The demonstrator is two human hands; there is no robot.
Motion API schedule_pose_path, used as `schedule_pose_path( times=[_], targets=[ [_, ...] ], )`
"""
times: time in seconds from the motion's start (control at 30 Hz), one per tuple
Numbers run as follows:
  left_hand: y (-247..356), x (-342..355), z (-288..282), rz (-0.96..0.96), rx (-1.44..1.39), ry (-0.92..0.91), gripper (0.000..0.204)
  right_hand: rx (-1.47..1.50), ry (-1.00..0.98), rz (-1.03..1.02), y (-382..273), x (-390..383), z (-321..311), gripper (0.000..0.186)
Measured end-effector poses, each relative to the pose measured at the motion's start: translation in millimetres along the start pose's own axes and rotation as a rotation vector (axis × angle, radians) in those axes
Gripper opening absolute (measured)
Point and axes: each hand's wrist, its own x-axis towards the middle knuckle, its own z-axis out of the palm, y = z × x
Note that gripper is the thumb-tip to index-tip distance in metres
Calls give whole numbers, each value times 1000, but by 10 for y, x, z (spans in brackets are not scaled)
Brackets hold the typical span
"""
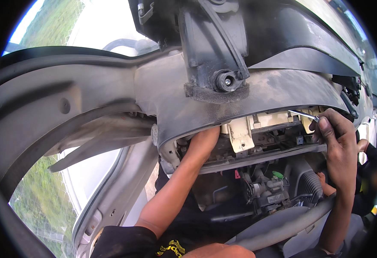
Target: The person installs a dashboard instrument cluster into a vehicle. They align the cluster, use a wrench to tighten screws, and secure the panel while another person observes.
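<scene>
Right hand (336, 129) clamped on a slim metal tool (303, 114), under the lip of the grey panel (278, 88), near the cream bracket (240, 134); left hand (213, 134) well apart, mostly hidden behind panel, grip I can't tell

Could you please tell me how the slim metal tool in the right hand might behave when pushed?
The slim metal tool would probably feel stiff, since it looks straight and metallic. Being thin, it is likely light. Its shiny surface could make it slippery.
</scene>
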Motion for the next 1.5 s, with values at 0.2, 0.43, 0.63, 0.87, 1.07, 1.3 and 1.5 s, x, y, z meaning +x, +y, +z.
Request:
schedule_pose_path(
  times=[0.2,0.43,0.63,0.87,1.07,1.3,1.5],
  targets=[
    [183,-62,11,-30,75,-19,60,-157,-10,94,-51,110,-4,28],
    [71,-21,30,22,33,2,54,-292,50,-59,-18,172,78,26],
    [39,-8,60,75,-14,22,48,-269,13,-263,-321,93,164,19],
    [-46,38,37,81,-58,2,52,-293,-52,-467,-522,88,262,15],
    [-315,168,-63,8,-237,-36,56,-283,-139,-543,-597,40,392,12],
    [10,13,-20,-35,-31,-99,55,-306,-244,-739,-810,88,628,18],
    [52,-60,10,20,5,-59,54,-425,-237,-890,-960,72,911,21]
  ],
)
